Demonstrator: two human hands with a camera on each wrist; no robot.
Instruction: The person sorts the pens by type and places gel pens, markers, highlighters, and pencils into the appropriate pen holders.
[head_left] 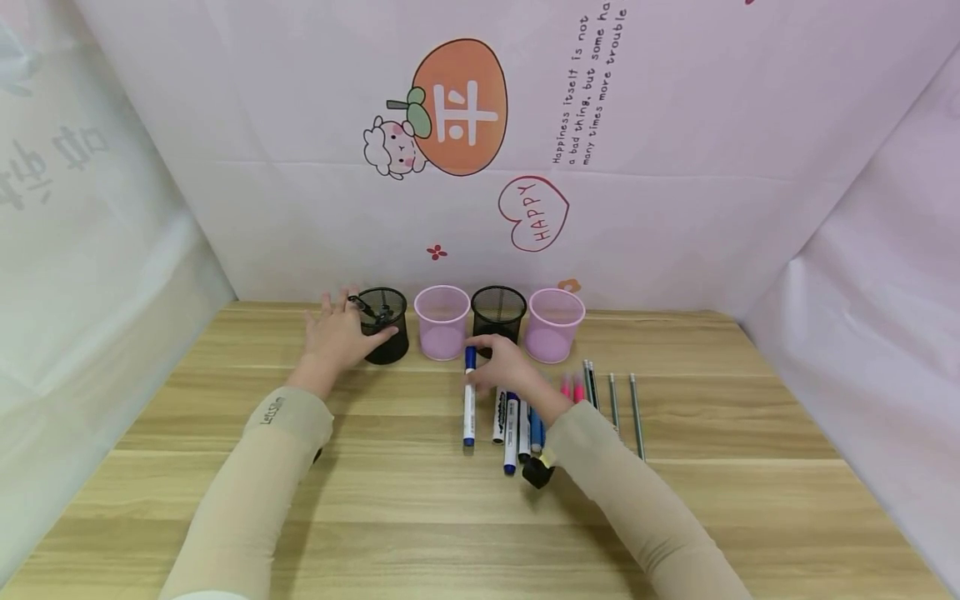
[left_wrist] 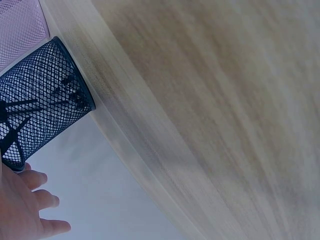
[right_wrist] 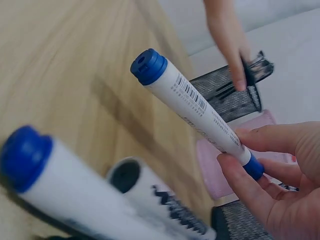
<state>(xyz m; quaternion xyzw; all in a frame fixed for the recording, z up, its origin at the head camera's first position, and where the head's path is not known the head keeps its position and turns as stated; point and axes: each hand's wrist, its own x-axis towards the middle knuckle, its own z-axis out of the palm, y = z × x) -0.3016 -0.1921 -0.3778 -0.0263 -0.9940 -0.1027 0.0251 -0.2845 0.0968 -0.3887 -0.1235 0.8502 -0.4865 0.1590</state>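
In the head view my right hand (head_left: 501, 364) pinches a white marker (head_left: 469, 408) with blue ends. Thumb and fingertips are at the marker's far blue end, and its other end points back toward me. My left hand (head_left: 335, 335) is at the leftmost black mesh pen holder (head_left: 387, 343), thumb along the near side and other fingers spread past its left edge. Dark clip-like items show inside that holder through the mesh in the left wrist view, and one juts over the rim. Beneath my right wrist lie several more markers (head_left: 512, 433).
Right of the black holder stand a pink mesh holder (head_left: 442, 333), another black one (head_left: 498, 308) and a second pink one (head_left: 553, 337), in a row against the printed backdrop. Pink-ended pens (head_left: 578, 387) and several pencils (head_left: 637, 415) lie to the right on the wooden table.
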